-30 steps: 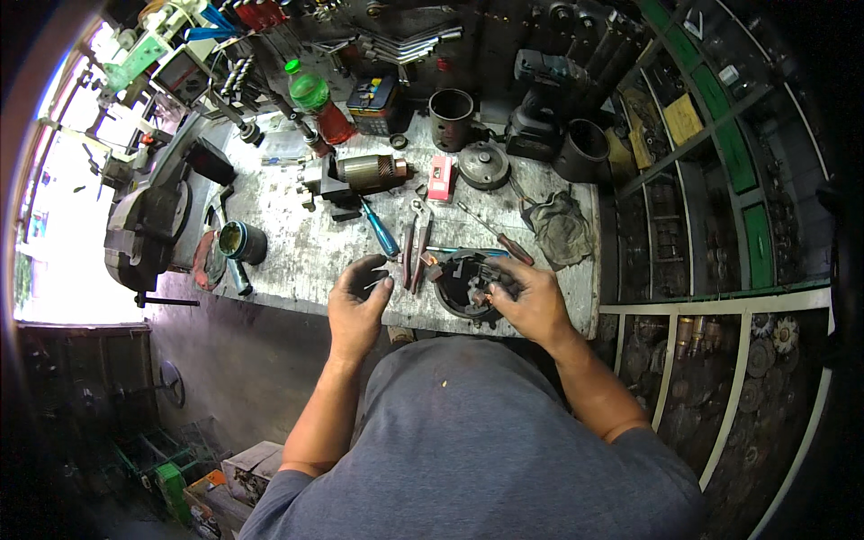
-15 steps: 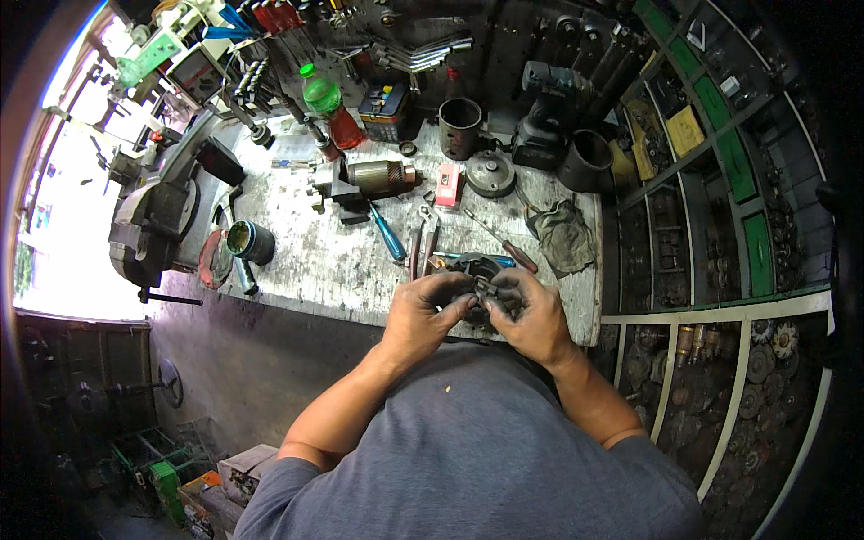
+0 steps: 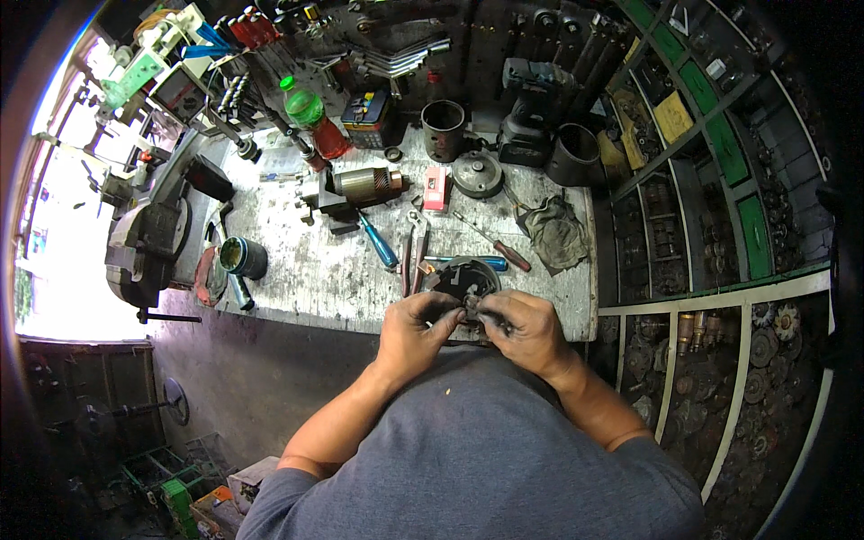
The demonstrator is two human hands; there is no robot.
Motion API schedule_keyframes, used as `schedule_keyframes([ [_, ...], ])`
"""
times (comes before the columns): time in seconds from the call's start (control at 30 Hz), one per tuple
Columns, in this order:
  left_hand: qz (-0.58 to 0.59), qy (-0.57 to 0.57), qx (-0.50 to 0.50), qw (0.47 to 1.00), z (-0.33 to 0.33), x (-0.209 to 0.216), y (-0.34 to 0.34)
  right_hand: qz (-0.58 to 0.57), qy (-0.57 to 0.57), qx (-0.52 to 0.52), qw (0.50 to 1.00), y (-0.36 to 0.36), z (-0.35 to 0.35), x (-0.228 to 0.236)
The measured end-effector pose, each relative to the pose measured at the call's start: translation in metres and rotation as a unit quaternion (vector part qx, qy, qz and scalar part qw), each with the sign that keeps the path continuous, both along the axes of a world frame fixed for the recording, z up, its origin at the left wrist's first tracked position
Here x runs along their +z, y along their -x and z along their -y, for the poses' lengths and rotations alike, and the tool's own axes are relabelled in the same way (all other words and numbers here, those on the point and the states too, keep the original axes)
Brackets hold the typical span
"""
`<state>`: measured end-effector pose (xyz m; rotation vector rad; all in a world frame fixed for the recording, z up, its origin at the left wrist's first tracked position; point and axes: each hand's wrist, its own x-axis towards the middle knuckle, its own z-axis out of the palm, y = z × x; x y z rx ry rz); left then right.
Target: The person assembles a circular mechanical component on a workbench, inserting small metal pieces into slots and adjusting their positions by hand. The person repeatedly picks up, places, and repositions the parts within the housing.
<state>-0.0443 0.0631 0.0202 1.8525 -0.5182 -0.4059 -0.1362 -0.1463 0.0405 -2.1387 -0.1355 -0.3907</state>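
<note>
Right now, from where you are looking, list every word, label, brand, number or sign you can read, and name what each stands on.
Nothing is legible enough to quote.
Red box: pale patch with a dark mark, too small to read.
Dark box with the colourful top: any print too small to read.
Green-capped bottle: no readable lettering.
Round dark housing: no readable marks.

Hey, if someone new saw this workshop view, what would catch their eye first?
Probably the green-capped bottle, red in its lower part, at the back of the workbench, left of centre. Then the glaring opening along the picture's left edge, and the left grip and right grip, close together at the near side of a round dark housing.
</note>
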Motion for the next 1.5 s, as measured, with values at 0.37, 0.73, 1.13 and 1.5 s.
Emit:
schedule_keyframes([
  [0.37, 0.220, -0.005, -0.014, 0.975, -0.007, -0.002, -0.007, -0.151, -0.104, 0.017, 0.983, -0.013, 0.001, 0.012],
  [0.73, 0.099, -0.011, 0.046, 0.994, -0.011, -0.011, -0.015, -0.126, -0.021, -0.100, 0.987, -0.031, 0.010, -0.011],
  [1.13, 0.079, -0.065, 0.074, 0.992, -0.035, -0.025, -0.015, -0.185, 0.017, -0.078, 0.979, -0.039, 0.009, -0.012],
  [1.5, 0.134, -0.117, -0.077, 0.981, -0.010, -0.018, -0.011, -0.296, -0.043, -0.138, 0.944, -0.055, -0.006, -0.017],
])
